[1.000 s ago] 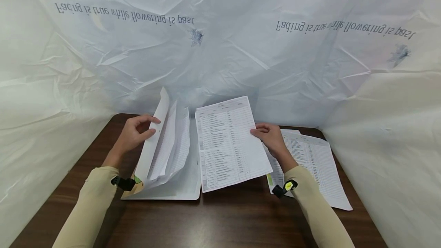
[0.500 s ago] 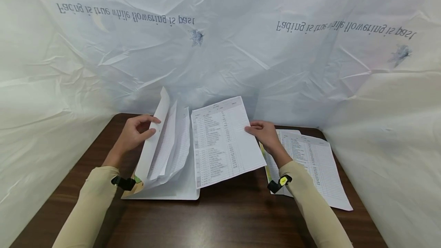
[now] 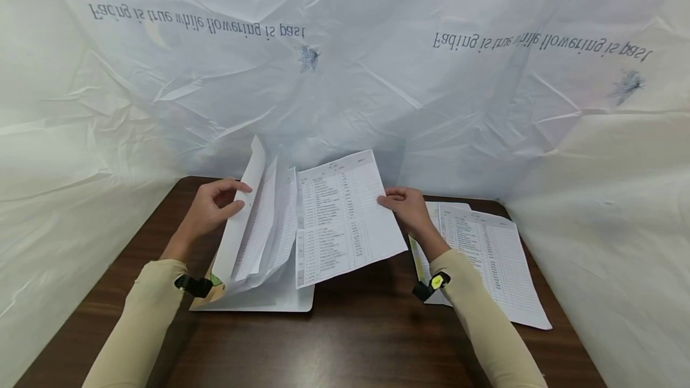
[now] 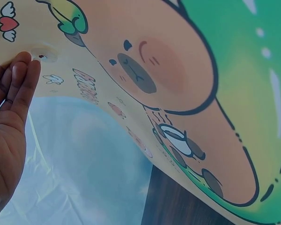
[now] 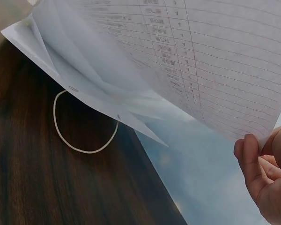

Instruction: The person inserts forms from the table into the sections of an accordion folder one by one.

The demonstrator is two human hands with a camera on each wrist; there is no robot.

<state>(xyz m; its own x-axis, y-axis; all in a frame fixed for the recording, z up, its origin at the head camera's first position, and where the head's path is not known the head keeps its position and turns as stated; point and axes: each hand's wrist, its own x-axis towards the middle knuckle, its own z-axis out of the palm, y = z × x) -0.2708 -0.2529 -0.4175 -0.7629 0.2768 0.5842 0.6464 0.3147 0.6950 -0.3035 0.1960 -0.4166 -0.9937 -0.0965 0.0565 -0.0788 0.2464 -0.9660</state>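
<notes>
My left hand [image 3: 212, 208] grips the raised cover of a document folder [image 3: 239, 220], which stands partly open at the left of the table. White inside, the cover shows a cartoon animal print [image 4: 145, 79] outside in the left wrist view, with fingertips beside a clear round snap. Printed pages [image 3: 277, 226] fan out between its covers. By its right edge, my right hand [image 3: 412, 211] pinches a printed sheet [image 3: 345, 220], tilted up. The sheet's left edge meets the folder's pages. From behind, the right wrist view shows the sheet [image 5: 225, 61] with reversed print.
Another stack of printed sheets [image 3: 496, 262] lies at the right, with a yellow-green strip [image 3: 417, 259] at its left edge. A pale cord loop [image 5: 86, 152] hangs from the folder's edge. White plastic sheeting [image 3: 345, 88] walls the dark wooden table [image 3: 323, 346].
My right hand has moved left with the printed sheet, bringing its left edge up against the folder's pages. My left hand and the folder cover have stayed in place.
</notes>
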